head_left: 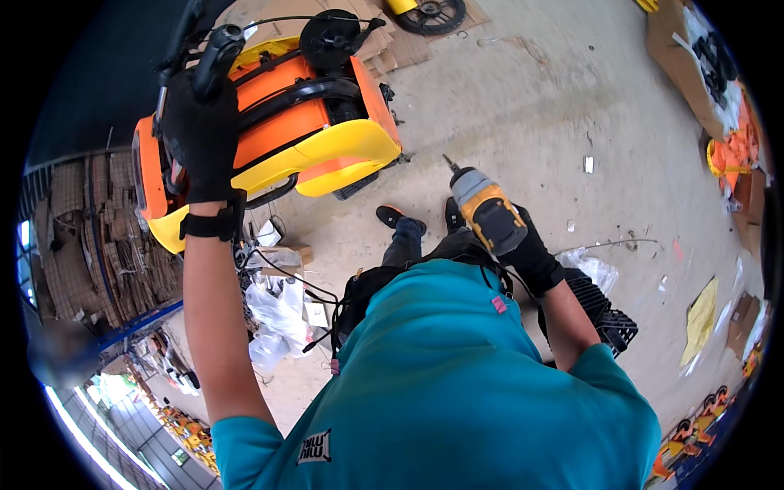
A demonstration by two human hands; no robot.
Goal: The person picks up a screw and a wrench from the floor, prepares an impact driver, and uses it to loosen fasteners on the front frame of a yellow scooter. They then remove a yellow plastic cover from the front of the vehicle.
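My left hand [202, 135] wears a black glove and is closed at the lower end of a short black tube [219, 59]. Its fingers are mostly lost against the dark parts. The tube belongs to an orange and yellow machine [351, 147], perhaps a scooter-like vehicle, with black curved bars [298, 102] and a round black disc [327, 39] at its far end. In my right hand [535, 255], also gloved in black, is a yellow and grey cordless driver [486, 208]. Its thin bit points up and left, away from the machine.
Flattened cardboard [384, 53] and a black wheel [433, 15] lie at the far side. Stacked cardboard [98, 237] stands left, above a blue beam. Clear plastic bags [278, 314] sit near my left side, a black crate [588, 306] near my right. An open carton [690, 65] is far right.
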